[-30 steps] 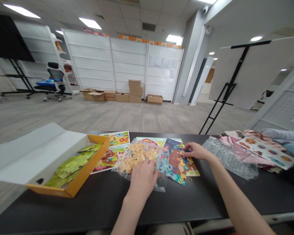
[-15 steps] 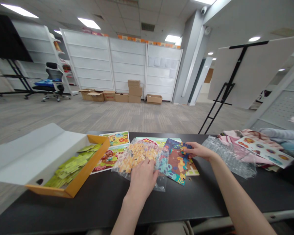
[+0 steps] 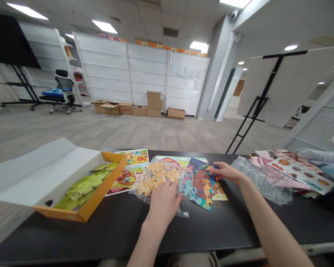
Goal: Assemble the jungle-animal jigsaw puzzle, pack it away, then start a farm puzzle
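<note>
A clear plastic bag of puzzle pieces, mostly yellow-orange on the side that shows, lies at the middle of the table. My left hand rests on its near right part, fingers curled down onto the plastic. Right of the bag lies a partly assembled jigsaw puzzle in dark blue, brown and teal, with animal figures. At its upper right edge my right hand pinches a dark blue puzzle piece; fingertips partly hide it. Under the puzzle, a lighter picture sheet sticks out.
An open yellow box with green packets stands on the left. Picture cards lie behind the bag. Crumpled clear plastic, folded cloths and a sticker sheet are on the right of the black table.
The whole view has shifted slightly right and the camera has moved a little. Both hands keep the same places on the bag and at the puzzle's edge.
</note>
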Available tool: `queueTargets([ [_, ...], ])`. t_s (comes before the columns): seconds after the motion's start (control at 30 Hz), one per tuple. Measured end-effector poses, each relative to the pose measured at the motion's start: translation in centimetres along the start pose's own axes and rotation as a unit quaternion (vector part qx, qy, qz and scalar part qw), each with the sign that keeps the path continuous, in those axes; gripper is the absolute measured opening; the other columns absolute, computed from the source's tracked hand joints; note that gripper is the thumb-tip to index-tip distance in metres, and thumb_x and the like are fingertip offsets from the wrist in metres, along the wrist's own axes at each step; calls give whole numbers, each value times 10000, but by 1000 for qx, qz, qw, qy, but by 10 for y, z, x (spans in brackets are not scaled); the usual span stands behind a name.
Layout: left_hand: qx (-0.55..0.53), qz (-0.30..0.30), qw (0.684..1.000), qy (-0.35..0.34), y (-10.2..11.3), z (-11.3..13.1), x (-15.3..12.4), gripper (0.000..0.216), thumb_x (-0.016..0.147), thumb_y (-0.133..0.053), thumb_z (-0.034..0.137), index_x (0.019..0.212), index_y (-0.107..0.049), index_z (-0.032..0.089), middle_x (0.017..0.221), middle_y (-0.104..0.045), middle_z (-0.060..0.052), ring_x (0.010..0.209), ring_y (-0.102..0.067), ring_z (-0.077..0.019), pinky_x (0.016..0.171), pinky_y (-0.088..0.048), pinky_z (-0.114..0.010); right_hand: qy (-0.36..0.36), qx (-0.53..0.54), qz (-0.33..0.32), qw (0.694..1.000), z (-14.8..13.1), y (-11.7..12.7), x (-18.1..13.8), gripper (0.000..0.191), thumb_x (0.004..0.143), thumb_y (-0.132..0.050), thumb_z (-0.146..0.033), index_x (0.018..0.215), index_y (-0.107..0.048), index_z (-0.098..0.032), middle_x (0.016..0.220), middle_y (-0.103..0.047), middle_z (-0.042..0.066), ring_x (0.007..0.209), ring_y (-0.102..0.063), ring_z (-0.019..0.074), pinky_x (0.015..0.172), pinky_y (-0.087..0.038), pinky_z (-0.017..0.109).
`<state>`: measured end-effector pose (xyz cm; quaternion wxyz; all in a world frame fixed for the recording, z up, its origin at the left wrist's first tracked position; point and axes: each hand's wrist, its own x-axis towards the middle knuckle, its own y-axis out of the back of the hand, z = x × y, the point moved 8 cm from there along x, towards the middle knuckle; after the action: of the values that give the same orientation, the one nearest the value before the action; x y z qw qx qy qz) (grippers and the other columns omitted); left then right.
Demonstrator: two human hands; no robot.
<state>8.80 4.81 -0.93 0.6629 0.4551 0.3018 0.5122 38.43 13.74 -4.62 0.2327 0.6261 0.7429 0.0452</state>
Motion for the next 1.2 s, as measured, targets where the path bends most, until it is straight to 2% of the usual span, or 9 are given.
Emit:
queueTargets([
  [0.17, -3, 15, 1000, -7, 0, 0, 0, 154, 941, -567, 304, 1047, -653, 232, 1083, -698, -53, 1050, -660, -229, 804, -478, -296, 26, 13, -18, 999, -5, 1, -3, 503, 607, -922, -477, 920, -667, -178, 859, -729, 19, 727, -689, 145, 618, -575, 219],
  [0.27, -1, 16, 1000, -7, 1, -1, -1, 152, 938, -571, 304, 1045, -652, 232, 1084, -698, -49, 1042, -660, -229, 798, -477, -300, 28, 20, -16, 999, -7, 5, -6, 492, 622, -919, -461, 931, -664, -174, 891, -734, 26, 762, -698, 149, 633, -569, 215],
  [0.5, -20, 28, 999, 4, 7, 1, -1, 227, 932, -596, 341, 1129, -627, 234, 1092, -705, -59, 1039, -673, -247, 793, -471, -310, 78, 65, 44, 994, -23, 21, -14, 488, 622, -922, -445, 931, -653, -181, 903, -734, 46, 766, -689, 162, 597, -535, 217],
  [0.6, -76, 55, 996, 8, 9, 1, -1, 323, 916, -628, 410, 1192, -613, 245, 1111, -710, -60, 996, -688, -239, 788, -472, -303, 126, 94, 32, 987, -39, -3, -14, 474, 658, -903, -444, 963, -647, -187, 904, -733, 45, 746, -680, 158, 592, -521, 221],
  [0.73, -187, 84, 979, 14, 7, -1, 2, 390, 902, -632, 436, 1235, -608, 234, 1099, -730, -58, 970, -698, -226, 786, -490, -297, 165, 133, -29, 977, -59, -62, -14, 443, 702, -881, -436, 965, -633, -180, 802, -707, 13, 563, -593, 101, 510, -458, 215],
  [0.87, -283, 103, 954, 10, 3, -5, 6, 351, 900, -617, 388, 1209, -629, 224, 999, -757, -33, 878, -716, -198, 775, -511, -291, 200, 155, -49, 966, -76, -100, -22, 392, 731, -871, -415, 929, -628, -179, 774, -675, -14, 577, -579, 86, 526, -455, 202],
  [1.0, -308, 115, 944, 1, 5, -6, 8, 186, 912, -566, 283, 1058, -669, 231, 815, -738, 11, 734, -704, -161, 675, -487, -253, 175, 142, -82, 971, -77, -113, -28, 398, 751, -846, -463, 914, -609, -188, 749, -673, -16, 525, -559, 84, 446, -406, 193],
  [1.13, -207, 128, 970, 14, 10, -5, 6, 201, 901, -567, 223, 1072, -671, 220, 827, -746, -14, 759, -705, -189, 680, -466, -274, 131, 117, -106, 979, -66, -113, -27, 406, 775, -814, -511, 914, -609, -189, 737, -694, 1, 513, -571, 95, 405, -357, 181],
  [1.2, -176, 132, 975, 14, 10, -5, 6, 218, 904, -566, 216, 1096, -668, 217, 847, -753, -27, 776, -709, -200, 697, -463, -286, 133, 117, -117, 977, -65, -113, -26, 397, 783, -811, -507, 912, -618, -186, 715, -683, -4, 513, -562, 94, 411, -353, 184],
])
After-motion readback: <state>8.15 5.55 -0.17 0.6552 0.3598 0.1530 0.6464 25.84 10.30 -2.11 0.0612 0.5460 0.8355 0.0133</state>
